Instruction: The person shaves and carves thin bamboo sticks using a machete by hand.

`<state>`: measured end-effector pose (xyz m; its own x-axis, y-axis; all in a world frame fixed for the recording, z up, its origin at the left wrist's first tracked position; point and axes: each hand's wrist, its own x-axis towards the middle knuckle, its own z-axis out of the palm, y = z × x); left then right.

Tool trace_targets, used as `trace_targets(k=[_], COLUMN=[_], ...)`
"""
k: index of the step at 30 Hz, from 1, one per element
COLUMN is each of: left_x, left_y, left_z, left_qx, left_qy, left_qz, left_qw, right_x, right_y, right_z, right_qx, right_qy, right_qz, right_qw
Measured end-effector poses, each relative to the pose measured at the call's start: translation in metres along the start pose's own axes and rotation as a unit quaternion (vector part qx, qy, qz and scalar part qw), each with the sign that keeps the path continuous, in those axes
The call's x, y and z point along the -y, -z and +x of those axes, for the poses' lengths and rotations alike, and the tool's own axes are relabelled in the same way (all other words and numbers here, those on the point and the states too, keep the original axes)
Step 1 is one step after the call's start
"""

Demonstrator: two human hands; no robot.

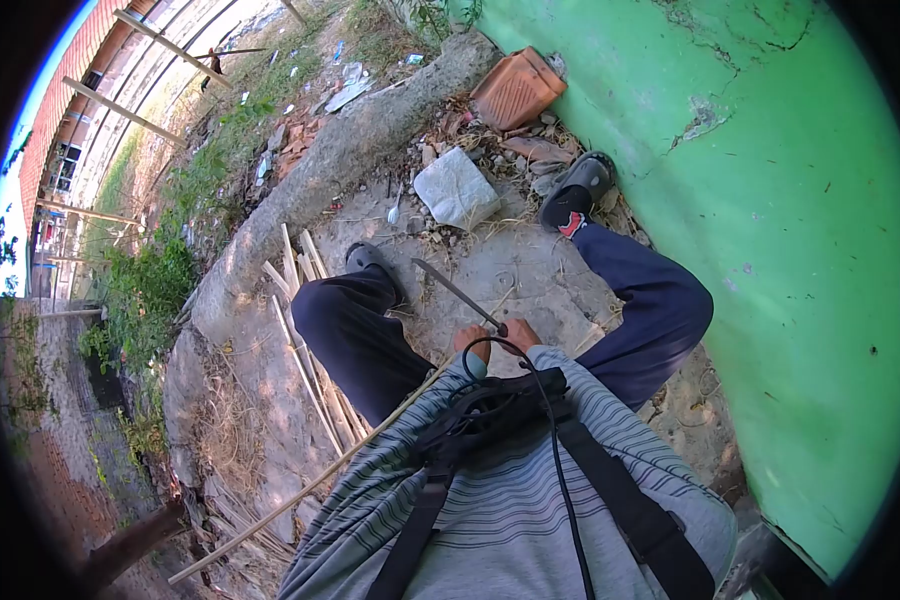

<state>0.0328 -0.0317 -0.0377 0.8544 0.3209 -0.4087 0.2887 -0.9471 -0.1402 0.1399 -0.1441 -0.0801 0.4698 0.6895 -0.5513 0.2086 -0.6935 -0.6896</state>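
Observation:
My right hand (519, 336) is closed around the dark handle of a long, narrow-bladed knife (458, 293). The blade points away to the upper left, over the ground between my knees. Close beside it, my left hand (473, 343) is closed on the near end of a long thin bamboo strip (310, 487). That strip slants past my left sleeve to the lower left. Whether the blade touches the strip, I cannot tell. More pale bamboo strips (315, 375) lie on the ground beside my left leg.
A green wall (770, 250) rises close on my right. Ahead are a whitish block (457, 188), an orange clay tile (518, 90) and a white plastic fork (396, 205) among rubble. A raised grey ridge (310, 190) curves along the left. A black cable (560, 450) hangs over my chest.

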Motion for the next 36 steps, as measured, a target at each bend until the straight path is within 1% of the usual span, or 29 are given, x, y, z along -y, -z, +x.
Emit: trace_targets(k=[1, 3, 4, 5, 6, 7, 8, 9, 10, 11, 12, 13, 14, 15, 17, 21, 23, 24, 26, 27, 29, 30, 32, 35, 36], left_x=[0.001, 0.003, 0.0, -0.001, -0.001, 0.004, 0.003, 0.0, -0.001, -0.001, 0.0, 0.001, 0.002, 0.0, 0.002, 0.006, 0.007, 0.007, 0.011, 0.012, 0.02, 0.022, 0.033, 0.04, 0.042], left_y=[-0.002, -0.006, -0.008, -0.009, -0.019, -0.017, -0.015, -0.013, -0.013, -0.013, -0.012, 0.002, 0.016, 0.011, -0.001, 0.001, -0.008, -0.003, 0.006, 0.006, 0.007, 0.01, 0.018, 0.007, 0.007], left_z=[0.002, 0.001, -0.002, -0.002, -0.006, -0.005, -0.002, 0.0, -0.002, -0.003, -0.002, 0.0, 0.001, 0.002, 0.003, 0.004, 0.005, 0.005, 0.003, 0.001, -0.005, -0.012, -0.026, -0.029, -0.032], left_qx=[0.01, 0.023, 0.019, 0.011, -0.05, -0.052, -0.038, -0.022, -0.047, -0.045, -0.021, 0.001, 0.09, 0.09, 0.022, 0.022, -0.022, -0.024, -0.044, -0.045, -0.101, -0.102, -0.131, -0.125, -0.144], left_qy=[0.003, 0.014, 0.015, 0.016, -0.009, -0.008, -0.005, -0.001, -0.005, -0.006, -0.004, -0.004, 0.019, 0.019, 0.039, 0.029, 0.014, 0.012, 0.026, 0.026, 0.018, 0.017, 0.027, 0.003, -0.014], left_qz=[-0.018, -0.036, -0.024, -0.011, -0.012, -0.008, -0.017, -0.028, 0.0, 0.0, -0.005, -0.011, -0.085, -0.085, -0.044, -0.065, -0.067, -0.068, -0.07, -0.071, -0.12, -0.119, -0.189, -0.18, -0.169], left_qw=[1.0, 0.999, 0.999, 1.0, 0.999, 0.999, 0.999, 0.999, 0.999, 0.999, 1.0, 1.0, 0.992, 0.992, 0.998, 0.997, 0.997, 0.997, 0.996, 0.996, 0.987, 0.987, 0.973, 0.976, 0.975], right_x=[0.003, 0.013, 0.0, -0.013, -0.021, -0.022, -0.025, -0.024, -0.023, -0.021, -0.021, -0.021, -0.022, -0.02, -0.014, -0.02, -0.013, -0.009, 0.003, 0.004, 0.006, 0.0, -0.007, 0.001, 0.005], right_y=[0.003, 0.004, 0.0, -0.002, -0.001, -0.004, -0.005, 0.001, 0.003, 0.002, -0.002, -0.005, -0.005, -0.005, -0.006, -0.002, 0.007, 0.01, 0.014, 0.013, 0.011, 0.012, 0.016, 0.019, 0.021], right_z=[-0.003, -0.006, 0.003, 0.011, 0.016, 0.016, 0.016, 0.016, 0.013, 0.01, 0.008, 0.009, 0.011, 0.01, 0.01, 0.011, 0.005, 0.003, 0.003, 0.005, 0.008, 0.008, 0.012, 0.003, 0.004], right_qx=[0.0, -0.003, 0.001, 0.001, -0.016, -0.033, -0.053, -0.053, -0.044, -0.035, -0.036, -0.028, -0.019, -0.018, -0.025, -0.029, -0.03, -0.032, -0.038, -0.039, -0.047, -0.049, -0.087, -0.105, -0.101], right_qy=[-0.001, 0.046, -0.009, -0.004, -0.045, -0.089, -0.056, -0.055, -0.058, -0.062, -0.066, -0.035, -0.001, -0.002, 0.021, 0.01, -0.012, -0.013, 0.028, 0.028, 0.026, 0.027, -0.058, -0.059, -0.046], right_qz=[-0.002, -0.032, -0.039, -0.04, -0.025, -0.009, -0.035, -0.039, -0.032, -0.022, -0.019, -0.026, -0.035, -0.036, -0.019, -0.034, -0.045, -0.045, -0.031, -0.033, -0.01, -0.009, -0.017, -0.014, -0.029], right_qw=[1.0, 0.998, 0.999, 0.999, 0.999, 0.995, 0.996, 0.996, 0.997, 0.997, 0.997, 0.999, 0.999, 0.999, 0.999, 0.999, 0.998, 0.998, 0.998, 0.998, 0.998, 0.998, 0.994, 0.993, 0.993])
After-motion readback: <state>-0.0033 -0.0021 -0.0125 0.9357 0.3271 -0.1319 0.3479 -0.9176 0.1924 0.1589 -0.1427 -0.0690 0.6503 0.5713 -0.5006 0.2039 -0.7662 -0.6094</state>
